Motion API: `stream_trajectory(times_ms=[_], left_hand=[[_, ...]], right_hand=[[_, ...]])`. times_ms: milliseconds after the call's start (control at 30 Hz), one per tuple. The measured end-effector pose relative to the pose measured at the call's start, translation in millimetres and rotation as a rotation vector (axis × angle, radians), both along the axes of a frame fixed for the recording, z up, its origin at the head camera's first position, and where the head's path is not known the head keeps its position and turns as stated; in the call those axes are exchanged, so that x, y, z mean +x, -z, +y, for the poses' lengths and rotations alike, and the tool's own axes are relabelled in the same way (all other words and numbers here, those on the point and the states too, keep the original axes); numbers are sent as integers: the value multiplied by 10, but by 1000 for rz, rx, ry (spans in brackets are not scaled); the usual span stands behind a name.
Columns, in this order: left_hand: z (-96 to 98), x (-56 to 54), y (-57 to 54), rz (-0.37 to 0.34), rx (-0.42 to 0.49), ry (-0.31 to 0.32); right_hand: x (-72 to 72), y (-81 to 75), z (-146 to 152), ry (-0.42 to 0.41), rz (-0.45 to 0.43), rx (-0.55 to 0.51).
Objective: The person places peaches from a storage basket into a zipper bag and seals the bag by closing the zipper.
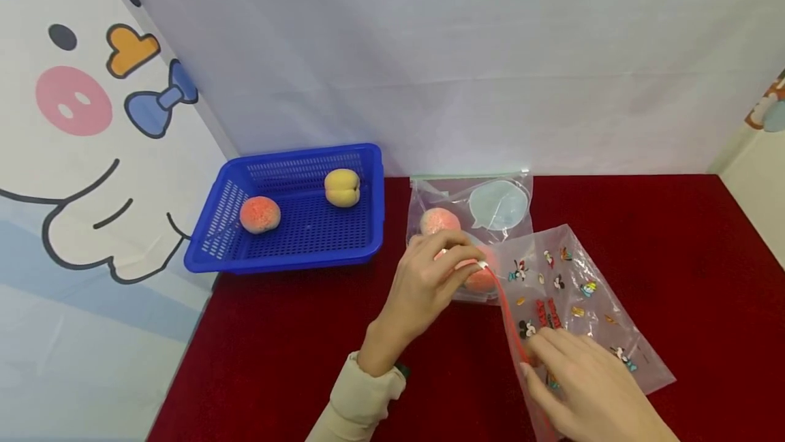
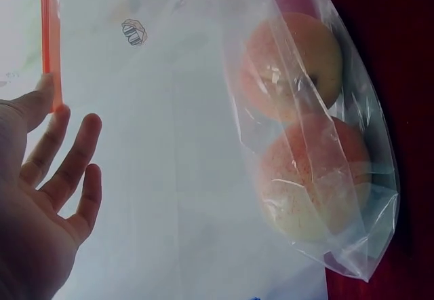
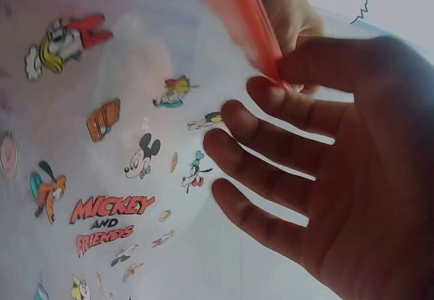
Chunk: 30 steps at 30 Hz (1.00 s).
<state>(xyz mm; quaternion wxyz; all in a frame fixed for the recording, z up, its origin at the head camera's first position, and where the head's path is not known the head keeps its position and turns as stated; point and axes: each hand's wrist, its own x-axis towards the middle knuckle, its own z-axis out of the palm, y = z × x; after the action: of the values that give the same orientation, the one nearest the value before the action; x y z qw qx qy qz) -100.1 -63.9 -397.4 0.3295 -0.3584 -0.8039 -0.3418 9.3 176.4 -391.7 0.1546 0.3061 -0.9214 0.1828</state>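
Observation:
My left hand pinches the end of the red zip strip on a clear zip bag printed with small cartoon figures. Lower on the same strip, thumb and index finger of my right hand grip the red edge; in the right wrist view its other fingers lie spread along the printed film. The printed bag hangs flat between both hands and slants to the right. Behind my left hand, a second clear zip bag lies on the table with peaches inside, partly hidden by the hand in the head view.
A blue plastic basket stands at the back left, holding a pink peach and a yellow peach. Dark red cloth covers the table. A white curtain rises along the back edge.

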Motion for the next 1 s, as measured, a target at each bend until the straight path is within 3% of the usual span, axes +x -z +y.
stream_trajectory(times_ms=[100, 267, 367, 567, 800, 1000], left_hand=[[18, 13, 8, 1, 5, -8], [39, 66, 14, 30, -32, -34], [58, 118, 21, 77, -68, -17], [175, 270, 72, 186, -158, 51], [245, 329, 107, 239, -200, 25], [249, 353, 76, 311, -295, -19]], right_hand=[[1, -19, -14, 20, 20, -59], [55, -76, -53, 154, -5, -121], [74, -108, -59, 205, -2, -148], [63, -171, -25, 199, 40, -207], [27, -222, 48, 193, 86, -219], [-34, -306, 181, 232, 142, -196]])
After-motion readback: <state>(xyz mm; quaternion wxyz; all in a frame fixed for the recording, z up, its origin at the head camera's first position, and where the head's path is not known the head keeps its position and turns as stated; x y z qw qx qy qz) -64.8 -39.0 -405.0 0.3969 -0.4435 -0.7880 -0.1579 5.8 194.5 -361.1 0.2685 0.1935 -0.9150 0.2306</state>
